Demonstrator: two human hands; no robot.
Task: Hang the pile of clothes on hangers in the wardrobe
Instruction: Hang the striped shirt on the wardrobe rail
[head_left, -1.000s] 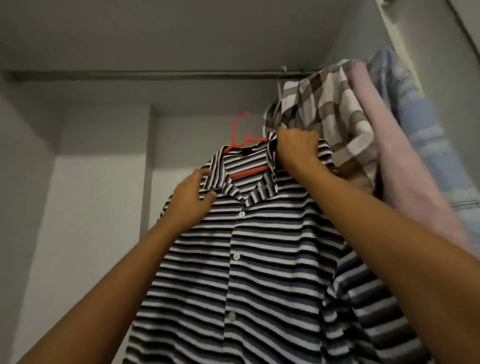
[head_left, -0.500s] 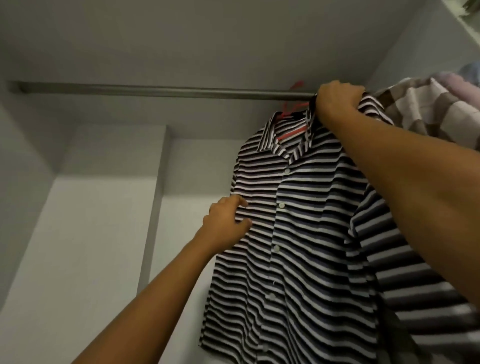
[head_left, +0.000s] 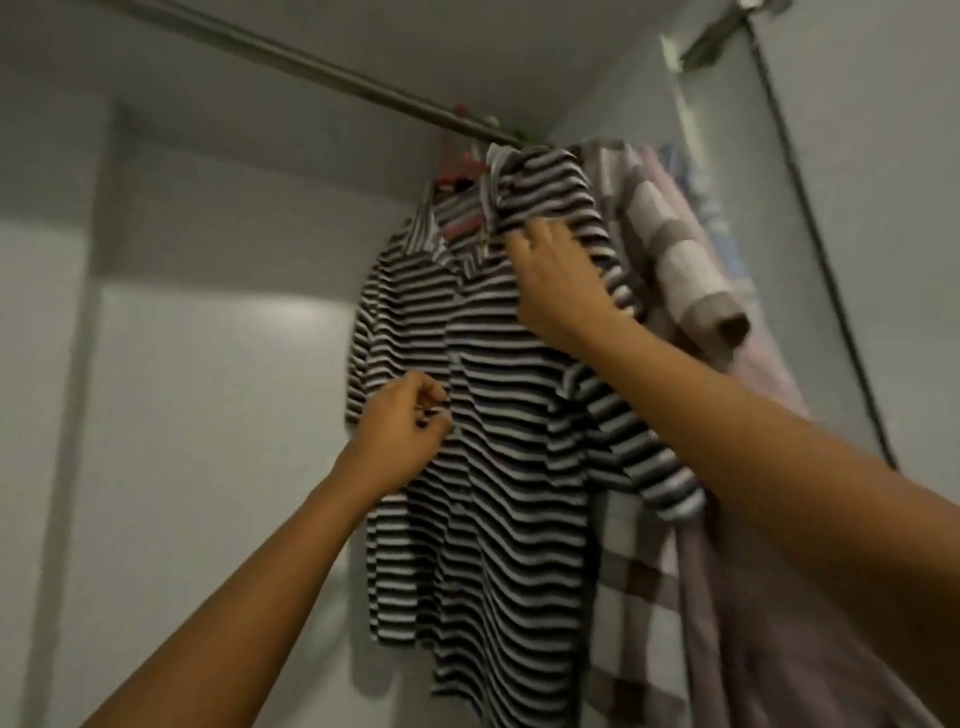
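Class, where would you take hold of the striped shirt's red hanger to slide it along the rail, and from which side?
Probably the neck of the red hanger, above the collar of the striped shirt, coming from the left: loose cloth gives no firm grip, and checked clothes crowd its right.

carrier: grey metal wardrobe rail (head_left: 311, 65), slanting from upper left to upper centre | hooked over it at upper centre: red plastic hanger (head_left: 460, 161) bearing black-and-white striped button shirt (head_left: 493, 415) | packed close at right: brown-and-white checked shirt (head_left: 670, 249), pale pink garment (head_left: 769, 374), blue garment (head_left: 696, 192), their hangers hidden
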